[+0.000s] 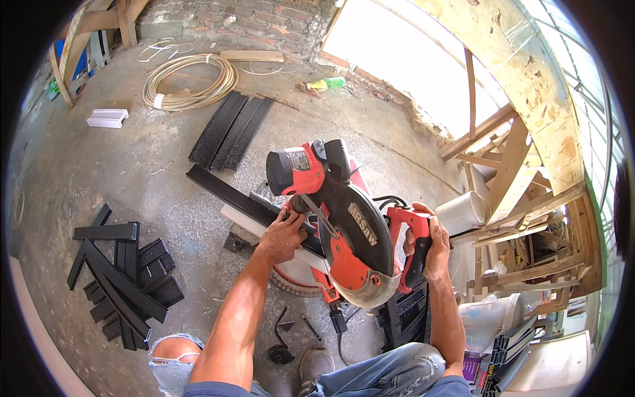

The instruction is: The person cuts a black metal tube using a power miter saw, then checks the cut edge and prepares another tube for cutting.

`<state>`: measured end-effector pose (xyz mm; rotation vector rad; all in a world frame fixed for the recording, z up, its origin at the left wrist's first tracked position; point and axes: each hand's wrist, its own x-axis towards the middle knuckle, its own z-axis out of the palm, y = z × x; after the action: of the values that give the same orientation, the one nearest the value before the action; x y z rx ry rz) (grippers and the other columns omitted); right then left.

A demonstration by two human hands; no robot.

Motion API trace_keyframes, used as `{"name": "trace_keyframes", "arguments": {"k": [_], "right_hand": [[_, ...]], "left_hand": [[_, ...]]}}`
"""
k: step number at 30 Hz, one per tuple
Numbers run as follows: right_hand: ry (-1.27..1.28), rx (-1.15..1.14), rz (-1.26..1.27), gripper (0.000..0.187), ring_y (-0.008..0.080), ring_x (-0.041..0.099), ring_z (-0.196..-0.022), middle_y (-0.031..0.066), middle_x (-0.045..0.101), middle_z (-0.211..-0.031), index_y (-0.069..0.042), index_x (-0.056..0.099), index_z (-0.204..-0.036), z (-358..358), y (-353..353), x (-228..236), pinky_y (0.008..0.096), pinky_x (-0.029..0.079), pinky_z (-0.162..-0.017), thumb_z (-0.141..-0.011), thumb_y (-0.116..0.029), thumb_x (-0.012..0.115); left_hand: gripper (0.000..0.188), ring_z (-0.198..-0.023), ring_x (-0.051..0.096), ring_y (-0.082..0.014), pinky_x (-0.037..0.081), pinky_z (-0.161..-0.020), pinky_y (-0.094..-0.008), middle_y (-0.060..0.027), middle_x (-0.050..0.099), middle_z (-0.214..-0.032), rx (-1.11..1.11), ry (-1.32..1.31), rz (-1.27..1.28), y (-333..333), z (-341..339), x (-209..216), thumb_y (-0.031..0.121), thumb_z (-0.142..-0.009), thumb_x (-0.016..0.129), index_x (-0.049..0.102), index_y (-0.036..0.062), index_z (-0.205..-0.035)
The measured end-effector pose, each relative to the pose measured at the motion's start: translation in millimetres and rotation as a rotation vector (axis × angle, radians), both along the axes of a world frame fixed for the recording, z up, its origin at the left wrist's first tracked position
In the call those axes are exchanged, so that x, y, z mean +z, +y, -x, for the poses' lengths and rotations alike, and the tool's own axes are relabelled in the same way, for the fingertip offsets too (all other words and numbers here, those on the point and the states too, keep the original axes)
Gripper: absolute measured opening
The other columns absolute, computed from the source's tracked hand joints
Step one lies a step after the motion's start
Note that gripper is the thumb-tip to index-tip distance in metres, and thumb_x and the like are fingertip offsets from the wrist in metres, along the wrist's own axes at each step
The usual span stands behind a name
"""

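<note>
A red and black miter saw [354, 228] stands on the concrete floor in front of me. My right hand [433, 246] wraps round its red and black handle [417, 248]. A long black metal profile [228, 192] lies across the saw's bed, reaching out to the far left. My left hand [284, 236] presses on this profile near the saw head, fingers bent over it. The blade is mostly hidden by the round black guard, and whether it touches the profile cannot be seen.
Cut black profiles [126, 271] lie heaped at left, longer ones [231, 129] beyond the saw. A cable coil [192, 83] and green bottle [327, 84] lie farther off. Near my feet are a black tape measure [280, 354] and pencil [311, 327]. White buckets [489, 321] and timber [509, 172] stand right.
</note>
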<state>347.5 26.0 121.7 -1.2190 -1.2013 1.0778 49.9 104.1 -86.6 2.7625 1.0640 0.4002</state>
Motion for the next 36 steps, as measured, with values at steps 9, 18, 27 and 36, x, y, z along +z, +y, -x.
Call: {"name": "trace_keyframes", "arguments": {"k": [9,18,27,36], "right_hand": [[0.017,0.005,0.009,0.056,0.0134,0.057,-0.054,0.0068,0.063,-0.073,0.004,0.052,-0.141,2.4,2.2,2.6,0.026,0.048,-0.05,-0.11,-0.043,0.046],[0.027,-0.001,0.029,0.058,0.0137,0.056,-0.054,0.007,0.062,-0.073,0.003,0.051,-0.142,3.1,3.6,5.1,0.0264,0.047,-0.05,-0.109,-0.045,0.047],[0.046,0.014,0.043,0.059,0.0142,0.056,-0.054,0.0074,0.061,-0.073,0.002,0.05,-0.143,-1.9,6.8,1.1,0.0269,0.047,-0.05,-0.109,-0.045,0.047],[0.032,-0.001,0.04,0.059,0.0143,0.056,-0.054,0.007,0.061,-0.072,0.002,0.051,-0.143,0.5,5.2,3.4,0.0269,0.046,-0.05,-0.109,-0.046,0.047]], "left_hand": [[0.033,-0.138,0.044,-0.0341,0.027,-0.123,-0.0558,-0.0146,0.051,-0.134,-0.002,-0.02,-0.012,-1.3,1.4,0.0,0.032,-0.077,0.081,0.077,0.0121,-0.103],[0.033,-0.139,0.042,-0.0343,0.026,-0.123,-0.0578,-0.0137,0.05,-0.138,-0.006,-0.014,-0.004,-1.2,2.5,2.3,0.031,-0.078,0.081,0.077,0.0134,-0.106],[0.033,-0.14,0.041,-0.0336,0.025,-0.123,-0.0581,-0.0137,0.049,-0.139,-0.006,-0.009,0.007,-0.2,2.5,-0.8,0.032,-0.078,0.081,0.077,0.0132,-0.106],[0.033,-0.139,0.041,-0.0338,0.025,-0.123,-0.0585,-0.0133,0.049,-0.138,-0.016,0.004,0.019,0.0,3.0,2.7,0.032,-0.08,0.08,0.076,0.0119,-0.107]]}}
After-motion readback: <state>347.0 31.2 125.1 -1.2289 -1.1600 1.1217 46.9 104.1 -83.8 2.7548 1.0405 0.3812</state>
